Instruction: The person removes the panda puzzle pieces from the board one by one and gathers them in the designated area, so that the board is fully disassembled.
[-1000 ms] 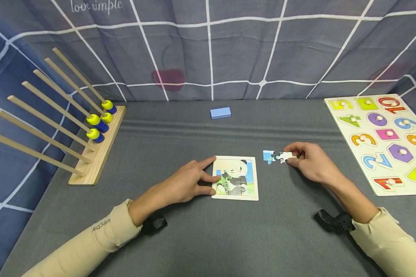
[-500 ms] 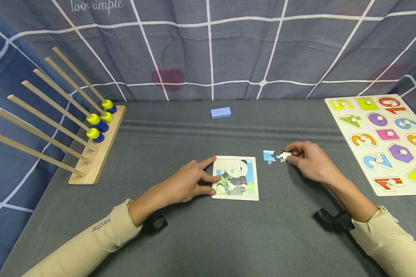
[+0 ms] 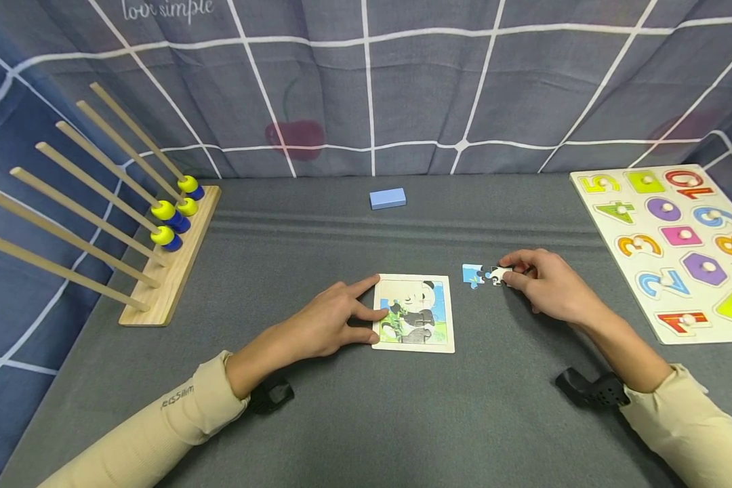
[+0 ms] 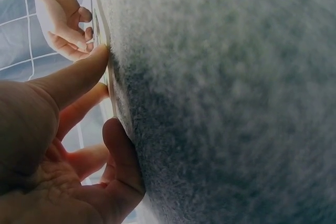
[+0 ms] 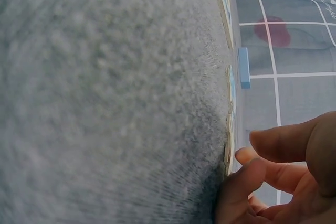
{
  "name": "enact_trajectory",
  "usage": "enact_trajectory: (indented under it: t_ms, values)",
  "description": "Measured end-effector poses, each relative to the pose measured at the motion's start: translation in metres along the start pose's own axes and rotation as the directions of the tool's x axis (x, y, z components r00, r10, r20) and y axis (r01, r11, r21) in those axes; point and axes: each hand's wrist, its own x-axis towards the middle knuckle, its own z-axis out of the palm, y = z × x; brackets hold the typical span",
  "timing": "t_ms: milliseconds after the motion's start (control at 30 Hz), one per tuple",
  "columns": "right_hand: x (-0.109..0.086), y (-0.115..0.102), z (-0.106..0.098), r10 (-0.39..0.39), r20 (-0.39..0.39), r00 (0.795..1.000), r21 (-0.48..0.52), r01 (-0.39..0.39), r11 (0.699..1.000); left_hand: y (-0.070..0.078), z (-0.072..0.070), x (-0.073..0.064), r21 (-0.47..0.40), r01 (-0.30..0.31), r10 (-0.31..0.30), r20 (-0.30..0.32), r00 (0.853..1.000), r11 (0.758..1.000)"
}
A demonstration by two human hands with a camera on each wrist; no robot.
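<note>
Panda jigsaw puzzle sits in a square, pale wooden frame, lying flat on the grey bench, just right of centre. Green leaves surround the seated panda, and a pale, wood-coloured patch fills the picture's far left part.

At the frame's left side is the person's left hand, its grip spread and relaxed: the thumb touches the near left corner, the index finger the far left corner, and another finger reaches in between them.

Just right of the frame, two loose pieces lie close together on the bench: a blue jigsaw piece on the left and a black-and-white jigsaw piece on the right. The right hand bends over the black-and-white one, thumb and index finger at its right end; whether that grip actually pinches the piece, I cannot tell.

Farther back, beyond the frame, rests a small blue block. On the far left, a wooden abacus stand has tall rods, with yellow and blue beads low on the far ones. On the right lies a white number-and-shape board with knobbed pieces. Behind everything hangs a blue-grey curtain with white grid lines, a red cherry and the words "love simple".
</note>
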Motion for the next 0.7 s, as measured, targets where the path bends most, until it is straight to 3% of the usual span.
enact_trajectory:
  t_ms: [167,433,700]
  values:
    - [-0.002,-0.005,-0.002,-0.026,0.02,0.999,-0.015,0.026,1.0,0.0,0.0,0.001,0.002,0.006,-0.006,0.005,1.0,1.0]
    - [-0.006,-0.02,0.008,-0.111,-0.021,0.994,-0.093,0.108,0.99,0.0,0.0,0.0,-0.007,0.012,-0.012,0.007,1.0,1.0]
    - [-0.007,-0.044,0.023,-0.16,0.032,0.987,-0.046,0.162,0.986,0.001,0.0,0.001,-0.01,0.017,-0.017,0.003,1.0,1.0]
